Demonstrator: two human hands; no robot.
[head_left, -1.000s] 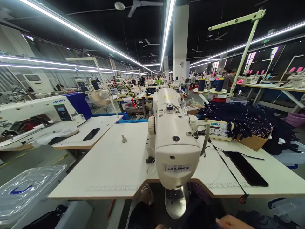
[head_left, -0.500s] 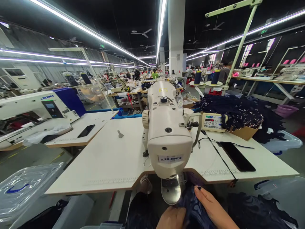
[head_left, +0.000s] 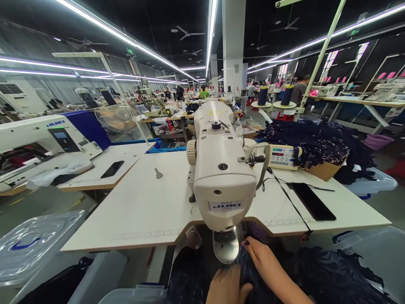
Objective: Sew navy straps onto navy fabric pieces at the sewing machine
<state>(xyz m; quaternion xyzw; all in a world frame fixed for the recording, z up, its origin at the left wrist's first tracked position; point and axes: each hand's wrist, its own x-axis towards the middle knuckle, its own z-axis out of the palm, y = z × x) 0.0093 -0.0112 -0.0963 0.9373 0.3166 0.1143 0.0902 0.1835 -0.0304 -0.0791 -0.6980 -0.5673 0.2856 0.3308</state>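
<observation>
A white JUKI sewing machine (head_left: 224, 181) faces me. A polished metal guard plate (head_left: 226, 251) sits below its head. Dark navy fabric (head_left: 248, 270) hangs at the right of this plate. My right hand (head_left: 257, 255) is closed on the fabric's upper edge, fingertips pinched close beside the plate. Lower and further left, my left hand (head_left: 226, 287) curls against the same fabric just under the plate; it is a little blurred and its fingertips are partly hidden. The needle area is hidden behind the machine head.
A phone (head_left: 311, 202) and a black cord (head_left: 289, 202) lie on the tabletop (head_left: 136, 202). Behind the control panel (head_left: 281, 157) is a heap of navy garments (head_left: 310, 141). Plastic bins (head_left: 107, 276) stand low at the left, and more navy fabric (head_left: 338, 270) lies low right.
My right hand has moved left and slightly up with the fabric, closer to the metal plate. My left hand has risen a little. The camera view has shifted slightly.
</observation>
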